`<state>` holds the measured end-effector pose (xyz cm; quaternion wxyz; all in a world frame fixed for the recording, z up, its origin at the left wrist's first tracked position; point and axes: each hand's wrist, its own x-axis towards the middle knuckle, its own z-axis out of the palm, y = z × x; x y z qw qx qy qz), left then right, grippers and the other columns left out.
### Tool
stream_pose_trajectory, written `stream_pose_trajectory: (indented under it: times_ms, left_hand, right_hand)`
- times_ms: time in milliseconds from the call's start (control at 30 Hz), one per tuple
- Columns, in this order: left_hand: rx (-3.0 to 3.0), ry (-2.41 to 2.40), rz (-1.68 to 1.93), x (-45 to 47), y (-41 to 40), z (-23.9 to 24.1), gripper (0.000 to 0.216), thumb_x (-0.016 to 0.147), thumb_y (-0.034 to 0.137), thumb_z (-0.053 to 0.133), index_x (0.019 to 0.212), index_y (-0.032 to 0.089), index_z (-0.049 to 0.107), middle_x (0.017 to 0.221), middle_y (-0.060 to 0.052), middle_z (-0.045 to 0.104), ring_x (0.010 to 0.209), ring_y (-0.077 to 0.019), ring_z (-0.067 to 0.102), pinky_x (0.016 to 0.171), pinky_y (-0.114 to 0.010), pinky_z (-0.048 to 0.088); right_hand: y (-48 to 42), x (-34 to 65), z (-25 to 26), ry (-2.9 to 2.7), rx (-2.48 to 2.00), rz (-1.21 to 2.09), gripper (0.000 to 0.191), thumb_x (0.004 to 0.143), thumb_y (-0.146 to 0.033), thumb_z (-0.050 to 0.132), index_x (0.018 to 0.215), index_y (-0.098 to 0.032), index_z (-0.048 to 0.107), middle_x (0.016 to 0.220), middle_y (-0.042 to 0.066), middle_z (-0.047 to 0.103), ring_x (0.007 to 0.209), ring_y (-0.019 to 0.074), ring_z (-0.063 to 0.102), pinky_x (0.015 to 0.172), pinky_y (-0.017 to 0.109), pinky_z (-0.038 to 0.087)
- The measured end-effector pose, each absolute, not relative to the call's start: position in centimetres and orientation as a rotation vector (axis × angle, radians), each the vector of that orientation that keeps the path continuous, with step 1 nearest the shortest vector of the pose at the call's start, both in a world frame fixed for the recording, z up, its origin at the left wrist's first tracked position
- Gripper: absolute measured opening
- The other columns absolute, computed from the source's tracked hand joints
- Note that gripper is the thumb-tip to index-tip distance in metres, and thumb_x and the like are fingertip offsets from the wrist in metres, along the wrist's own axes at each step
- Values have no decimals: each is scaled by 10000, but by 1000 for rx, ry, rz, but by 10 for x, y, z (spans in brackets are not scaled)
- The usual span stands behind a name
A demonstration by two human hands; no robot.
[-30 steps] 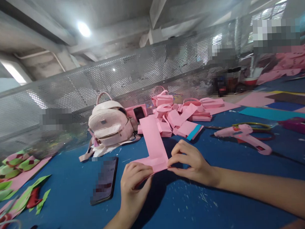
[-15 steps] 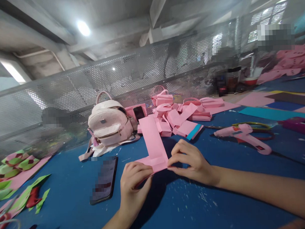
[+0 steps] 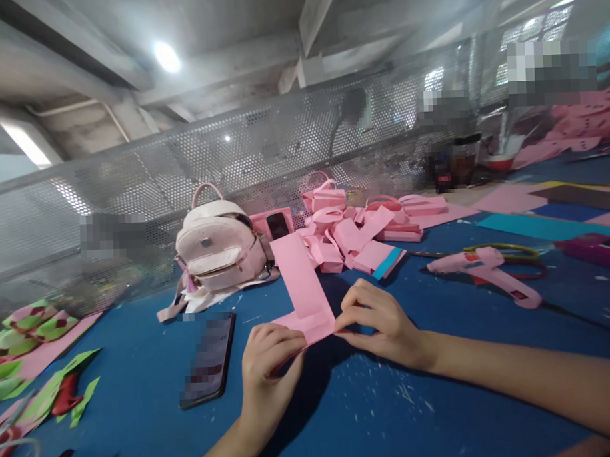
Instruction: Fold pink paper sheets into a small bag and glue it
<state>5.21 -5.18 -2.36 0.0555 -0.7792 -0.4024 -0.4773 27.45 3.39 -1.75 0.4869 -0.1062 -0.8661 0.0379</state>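
Note:
A pink folded piece, in foam sheet or stiff paper, is held up between both hands over the blue table. One long flap of it stands upward, leaning left, and a shorter part points left. My left hand pinches its lower left edge, fingers over the top and thumb below. At the lower right corner, my right hand grips it between thumb and fingertips. Behind it lies a heap of pink folded pieces, one with a blue strip. A phone rests left of my left hand.
A pink glue gun lies at right over scissors, its cord running right. A pale backpack stands against the perforated metal panel. Coloured sheets lie back right; green scraps and a red-handled tool lie left.
The upright flap of the pink piece has tipped further left. Both hands keep their grip in nearly the same place.

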Motion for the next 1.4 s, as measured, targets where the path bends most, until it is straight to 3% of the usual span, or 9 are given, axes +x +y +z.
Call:
stream_pose_trajectory:
  times_ms: [533,1267,1400]
  left_hand:
    - [-2377,-1199,-1398,53,-53,-24,181,827,71,659,914,230,667,827,12,716,785,-159,622,766,-347,436]
    - [-2434,-1184,-1325,62,-57,-23,178,827,66,656,890,232,643,837,21,723,785,-163,602,771,-353,413]
    - [-2439,-1205,-1322,62,-58,-23,174,829,75,659,894,236,647,833,24,720,788,-163,600,767,-353,404]
  right_hand:
    - [29,272,-14,-2129,-271,67,79,907,-227,602,902,-211,679,808,29,589,766,166,483,714,322,417]
    - [18,265,-14,-2146,-286,32,108,876,-199,618,773,-207,650,756,10,623,740,164,455,703,335,334]
    - [18,266,-16,-2171,-257,23,37,881,-208,641,853,-216,665,795,5,637,772,166,455,729,338,327]
